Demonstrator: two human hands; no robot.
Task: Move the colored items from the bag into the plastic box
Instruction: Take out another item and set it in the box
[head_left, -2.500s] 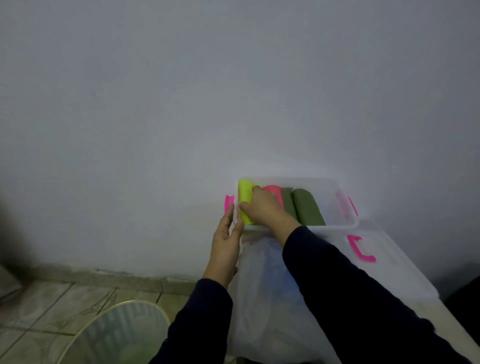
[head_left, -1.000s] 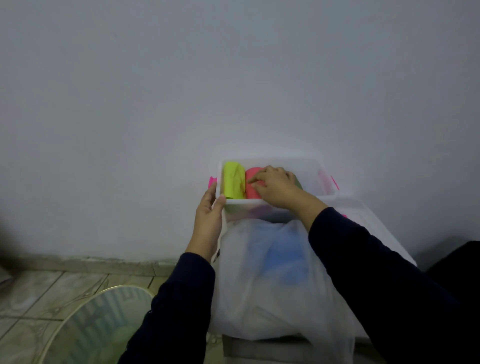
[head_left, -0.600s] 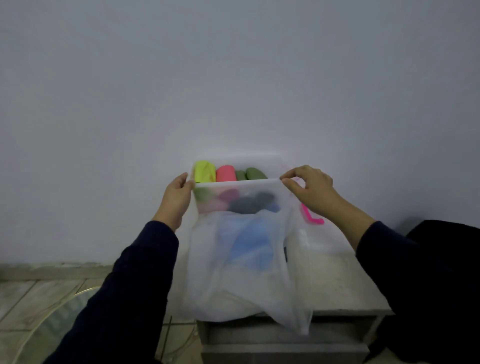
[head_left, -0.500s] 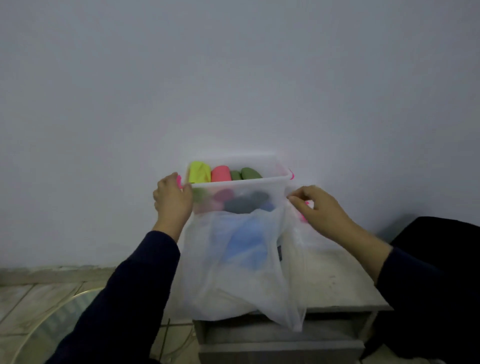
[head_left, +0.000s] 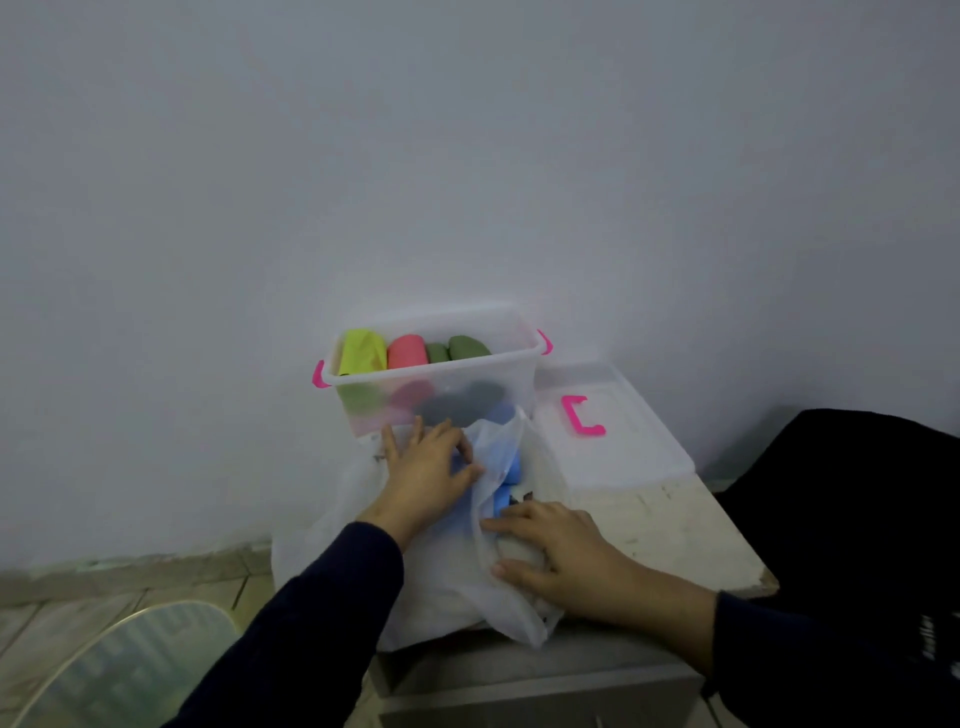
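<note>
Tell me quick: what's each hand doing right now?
Left hand: open, fingers spread on the bag by the blue item.
Right hand: fingers loosely curled on the bag's edge; grip cannot be told.

One clear plastic box (head_left: 436, 371); one box lid (head_left: 618, 441); one white plastic bag (head_left: 426, 597); two hands; four rolls showing above the rim: one yellow (head_left: 362, 352), one pink (head_left: 407, 352), two olive green (head_left: 457, 349); one blue item (head_left: 506, 486) in the bag.
</note>
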